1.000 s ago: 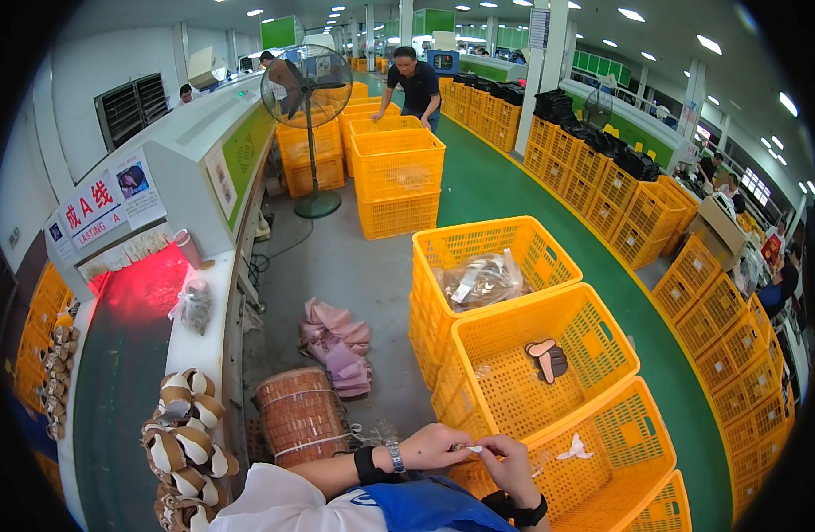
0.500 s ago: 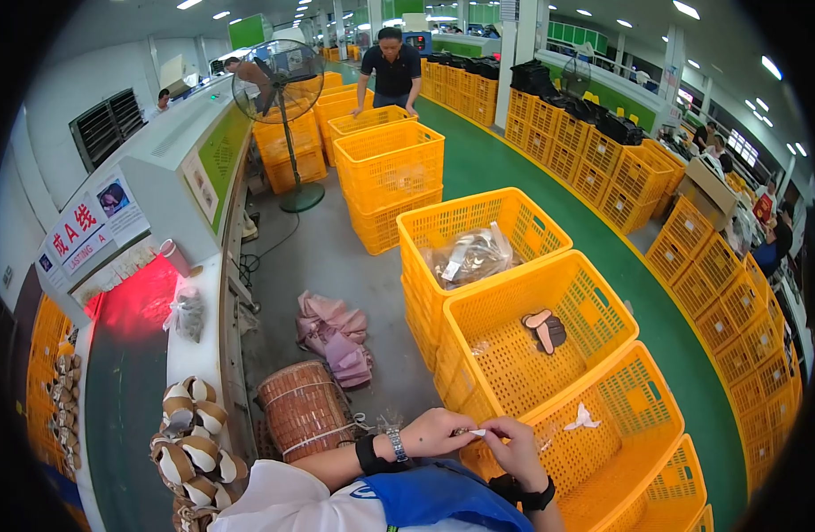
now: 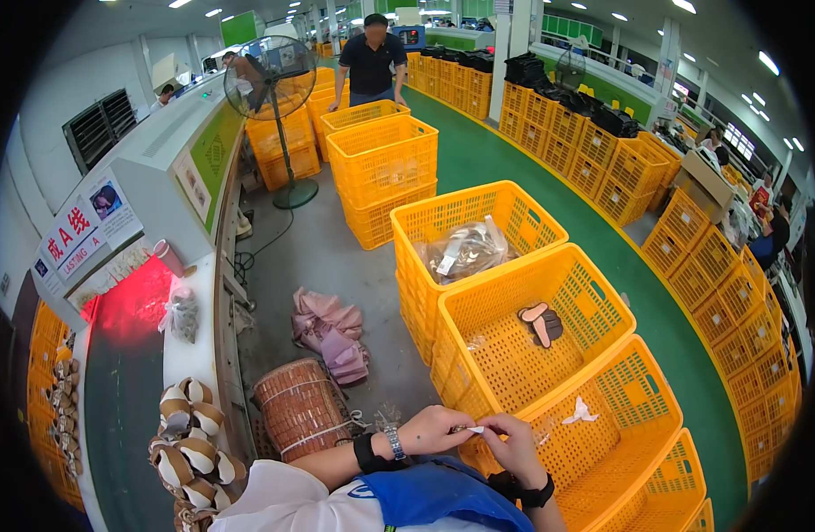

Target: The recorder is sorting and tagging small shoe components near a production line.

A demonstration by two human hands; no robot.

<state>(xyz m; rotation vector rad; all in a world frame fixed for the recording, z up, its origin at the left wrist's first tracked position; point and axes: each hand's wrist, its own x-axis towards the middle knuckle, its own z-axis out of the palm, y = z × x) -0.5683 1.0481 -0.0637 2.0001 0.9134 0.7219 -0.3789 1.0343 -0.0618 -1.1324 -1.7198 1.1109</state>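
Note:
My left hand (image 3: 432, 431), with a watch and a black band on its wrist, is closed in a pinch in front of my body. My right hand (image 3: 511, 445) meets it, thumb and finger pressed together. Between the fingertips of both hands is a small white slip (image 3: 475, 430); its kind is too small to tell. Both hands are above the near edge of a yellow crate (image 3: 603, 461) with a crumpled white scrap (image 3: 580, 411) in it. In the adjoining yellow crate (image 3: 478, 355) lie a few dark and pink shoe-shaped pieces (image 3: 542, 324).
Another crate holds a clear plastic bag of parts (image 3: 471, 252). At my left, shoe uppers (image 3: 193, 439) stand beside a conveyor belt (image 3: 128, 399). A bound brown roll (image 3: 301, 406) and pink cloth (image 3: 329, 332) lie on the floor. A person (image 3: 372, 62) stands behind crates near a fan (image 3: 279, 97).
The view has shifted slightly. The person behind the crates stands more upright. My hands keep nearly the same pinch on the white slip.

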